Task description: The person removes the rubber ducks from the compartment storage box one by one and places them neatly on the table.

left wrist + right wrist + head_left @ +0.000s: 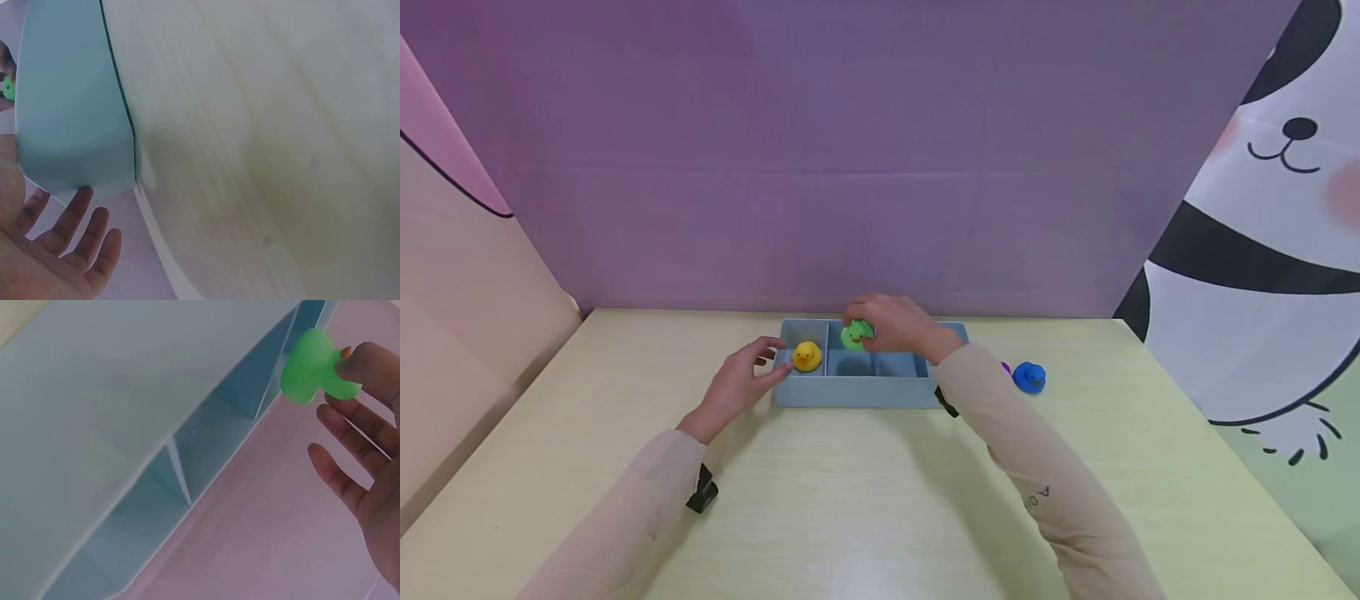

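Yellow duck point(807, 356) sits in the tray's point(850, 392) left compartment; left hand point(741, 385), fingers relaxed and holding nothing, steadies the tray's left end. Right hand point(895, 325) pinches the green duck point(855, 334) directly above the far middle compartment. Blue duck point(1029, 377) lies on the table, right.

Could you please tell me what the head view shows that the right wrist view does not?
Only the head view shows the yellow duck, the blue duck, the left hand and the table. Only the right wrist view shows the dividers from below, close up. Both show the right hand pinching the green duck over the blue-grey tray.
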A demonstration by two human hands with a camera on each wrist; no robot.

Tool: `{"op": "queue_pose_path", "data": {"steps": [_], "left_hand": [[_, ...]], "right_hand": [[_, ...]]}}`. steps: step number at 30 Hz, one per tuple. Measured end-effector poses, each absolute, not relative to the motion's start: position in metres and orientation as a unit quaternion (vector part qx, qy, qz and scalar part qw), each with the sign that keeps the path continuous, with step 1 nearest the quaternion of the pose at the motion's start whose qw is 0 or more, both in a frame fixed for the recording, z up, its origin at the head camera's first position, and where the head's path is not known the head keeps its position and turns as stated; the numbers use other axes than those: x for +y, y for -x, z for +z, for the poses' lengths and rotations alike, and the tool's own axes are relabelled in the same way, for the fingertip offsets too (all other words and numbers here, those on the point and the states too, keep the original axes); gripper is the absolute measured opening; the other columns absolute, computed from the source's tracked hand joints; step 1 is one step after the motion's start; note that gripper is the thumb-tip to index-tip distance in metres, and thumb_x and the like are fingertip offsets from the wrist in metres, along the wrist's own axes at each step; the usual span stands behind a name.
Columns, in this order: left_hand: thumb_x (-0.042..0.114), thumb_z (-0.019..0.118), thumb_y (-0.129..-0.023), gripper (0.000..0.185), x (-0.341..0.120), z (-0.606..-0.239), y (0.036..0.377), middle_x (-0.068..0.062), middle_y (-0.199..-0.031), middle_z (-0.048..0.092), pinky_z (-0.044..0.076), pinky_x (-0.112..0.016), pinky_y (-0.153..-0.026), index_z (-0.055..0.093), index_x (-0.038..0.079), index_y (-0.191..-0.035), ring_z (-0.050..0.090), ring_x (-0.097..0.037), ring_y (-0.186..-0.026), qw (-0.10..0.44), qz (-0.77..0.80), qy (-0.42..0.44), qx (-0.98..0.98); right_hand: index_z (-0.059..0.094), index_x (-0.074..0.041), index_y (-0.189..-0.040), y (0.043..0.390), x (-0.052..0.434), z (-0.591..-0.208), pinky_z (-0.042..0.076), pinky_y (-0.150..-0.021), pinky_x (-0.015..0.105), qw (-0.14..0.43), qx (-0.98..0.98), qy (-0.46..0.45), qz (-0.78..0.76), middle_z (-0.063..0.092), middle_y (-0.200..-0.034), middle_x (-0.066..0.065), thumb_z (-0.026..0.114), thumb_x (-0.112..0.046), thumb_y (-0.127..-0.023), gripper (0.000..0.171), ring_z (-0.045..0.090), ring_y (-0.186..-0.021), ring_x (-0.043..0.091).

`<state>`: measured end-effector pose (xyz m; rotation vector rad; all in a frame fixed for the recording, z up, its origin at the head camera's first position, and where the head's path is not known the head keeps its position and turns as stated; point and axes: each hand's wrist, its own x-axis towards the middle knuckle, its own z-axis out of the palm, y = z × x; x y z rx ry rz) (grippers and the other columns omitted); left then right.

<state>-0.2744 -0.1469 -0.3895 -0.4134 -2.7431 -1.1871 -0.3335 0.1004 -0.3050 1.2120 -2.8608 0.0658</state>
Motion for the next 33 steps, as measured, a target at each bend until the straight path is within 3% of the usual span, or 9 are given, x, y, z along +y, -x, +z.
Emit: {"op": "queue_pose_path", "data": {"steps": [17,33], "left_hand": [[0.031,0.059,-0.089,0.042,-0.146,-0.391,0.273,-0.016,-0.122,0.057,0.046,-0.049,-0.089,0.05,0.01,-0.124,0.053,-0.036,-0.111,0.065,-0.394,0.134,-0.907],[0.033,0.058,-0.089,0.042,-0.145,-0.392,0.274,-0.016,-0.122,0.057,0.046,-0.049,-0.089,0.05,0.011,-0.124,0.053,-0.035,-0.111,0.065,-0.395,0.135,-0.906]], "right_hand": [[0.063,-0.018,-0.108,0.323,0.141,-0.3,0.051,-0.072,0.032,0.027,-0.926,-0.374,0.035,0.058,-0.112,-0.001,0.068,-0.015,-0.079,0.03,0.056,-0.097,0.017],[0.065,-0.015,-0.104,0.321,0.192,-0.304,0.052,-0.078,0.037,0.048,-0.934,-0.349,0.059,0.061,-0.107,0.001,0.071,-0.01,-0.075,0.03,0.058,-0.097,0.021]]}}
